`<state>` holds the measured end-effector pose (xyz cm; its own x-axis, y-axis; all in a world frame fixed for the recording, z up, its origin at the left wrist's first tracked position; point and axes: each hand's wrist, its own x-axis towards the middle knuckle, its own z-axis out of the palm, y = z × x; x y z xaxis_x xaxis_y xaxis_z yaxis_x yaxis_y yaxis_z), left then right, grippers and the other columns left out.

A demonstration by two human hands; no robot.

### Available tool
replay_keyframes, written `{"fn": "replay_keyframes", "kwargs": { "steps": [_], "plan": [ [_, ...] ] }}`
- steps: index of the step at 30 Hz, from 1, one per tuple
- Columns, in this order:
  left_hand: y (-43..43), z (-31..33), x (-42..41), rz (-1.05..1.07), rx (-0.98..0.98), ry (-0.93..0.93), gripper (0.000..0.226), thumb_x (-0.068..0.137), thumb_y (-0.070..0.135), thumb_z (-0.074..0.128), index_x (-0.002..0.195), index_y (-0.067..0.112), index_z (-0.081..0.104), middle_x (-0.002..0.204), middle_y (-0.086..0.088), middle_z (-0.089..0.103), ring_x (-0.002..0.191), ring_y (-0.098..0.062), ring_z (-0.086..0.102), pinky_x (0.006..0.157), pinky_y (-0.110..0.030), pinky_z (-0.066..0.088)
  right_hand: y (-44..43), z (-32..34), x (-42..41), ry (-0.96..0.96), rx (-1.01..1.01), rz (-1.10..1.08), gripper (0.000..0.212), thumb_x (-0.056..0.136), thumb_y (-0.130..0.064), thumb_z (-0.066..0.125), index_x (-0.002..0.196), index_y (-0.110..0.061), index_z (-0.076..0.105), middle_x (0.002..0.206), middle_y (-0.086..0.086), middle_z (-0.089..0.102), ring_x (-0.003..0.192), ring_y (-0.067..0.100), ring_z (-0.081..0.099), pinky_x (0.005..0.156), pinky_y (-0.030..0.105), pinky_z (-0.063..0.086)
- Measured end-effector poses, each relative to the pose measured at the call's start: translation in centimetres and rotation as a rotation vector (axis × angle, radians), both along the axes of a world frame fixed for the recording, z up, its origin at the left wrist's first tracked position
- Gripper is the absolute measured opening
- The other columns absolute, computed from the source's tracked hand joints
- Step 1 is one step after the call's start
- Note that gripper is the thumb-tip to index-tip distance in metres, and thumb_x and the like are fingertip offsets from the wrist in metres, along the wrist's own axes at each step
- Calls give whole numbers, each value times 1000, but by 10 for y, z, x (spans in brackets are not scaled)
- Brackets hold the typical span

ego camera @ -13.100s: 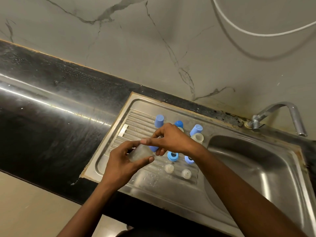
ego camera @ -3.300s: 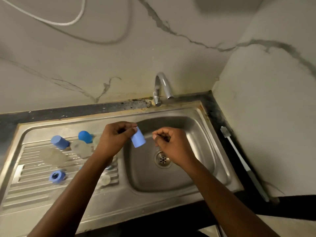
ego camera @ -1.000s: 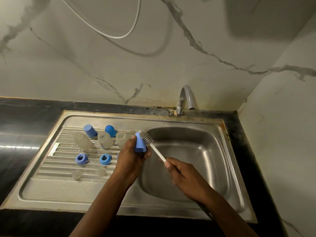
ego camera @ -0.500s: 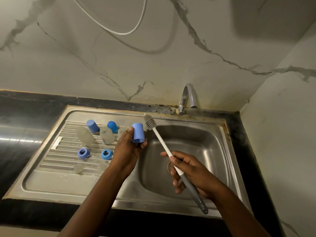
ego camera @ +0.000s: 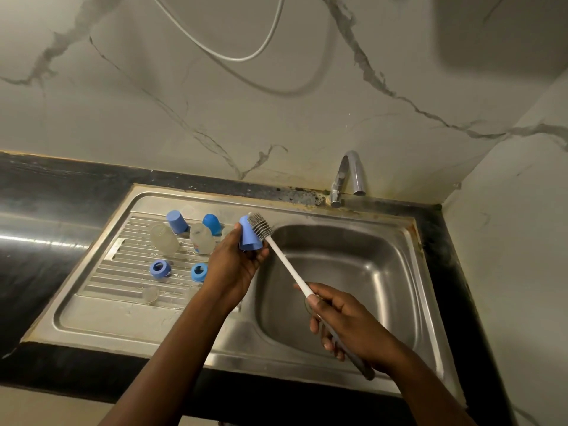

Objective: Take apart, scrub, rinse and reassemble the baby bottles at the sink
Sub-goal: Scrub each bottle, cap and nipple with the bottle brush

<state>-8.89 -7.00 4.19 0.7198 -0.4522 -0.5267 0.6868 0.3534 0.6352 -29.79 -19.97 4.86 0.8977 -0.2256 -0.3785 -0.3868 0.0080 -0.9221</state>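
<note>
The left hand (ego camera: 236,269) holds a blue cap (ego camera: 248,238), with its fingers curled round it. The cap is up in the air, over the left edge of the sink bowl (ego camera: 384,272). The right hand (ego camera: 347,321) holds a long brush (ego camera: 287,264), with its fingers wrapped round the gray end of the handle. The bristle end of the brush touches the far right side of the cap. I cannot tell if it goes inside.

On the ribbed board (ego camera: 101,312) to the left, two clear bottles (ego camera: 163,239) lie on their sides. Two more caps (ego camera: 177,222) sit just behind them. Two blue rings (ego camera: 160,269) sit nearer, side by side but apart. A small clear teat (ego camera: 150,295) lies nearer still. A silver tap (ego camera: 349,176) stands at the far edge. A black table (ego camera: 46,210) goes round the sink.
</note>
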Motion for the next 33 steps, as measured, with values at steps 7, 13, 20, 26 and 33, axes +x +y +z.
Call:
{"fn": "replay_keyframes", "kwargs": {
  "steps": [7,13,20,26,33],
  "plan": [
    [-7,2,-7,23,23,-11,36,113,37,45,131,9,58,105,-15,73,79,-20,67,70,-33,56,9,-12,5,-59,-210,-57,29,110,-53,46,117,-39,71,70,1,43,58,10,42,54,32,38],
    [-11,6,-2,33,26,-39,38,112,38,47,134,8,56,113,-18,70,77,-20,67,70,-33,54,9,-6,18,27,-369,-79,57,104,-69,39,81,-21,60,63,-5,51,55,6,47,61,32,40],
    [-12,11,5,62,16,-12,36,112,37,48,133,8,52,109,-18,68,73,-18,68,63,-27,56,16,0,15,117,-181,-127,50,107,-61,43,77,-22,49,58,-8,43,44,6,36,42,20,31],
    [-7,14,17,68,74,-37,37,112,38,49,135,9,48,108,-18,65,82,-21,63,69,-29,51,24,2,0,193,67,-110,42,112,-46,41,90,-14,59,64,-1,40,45,9,28,45,19,23],
    [-21,10,-11,-59,80,-132,33,113,38,43,123,10,59,109,-17,65,75,-19,61,68,-32,51,10,17,19,157,135,-125,46,110,-52,43,91,-13,58,66,3,43,47,12,29,45,20,23]
  ]
}}
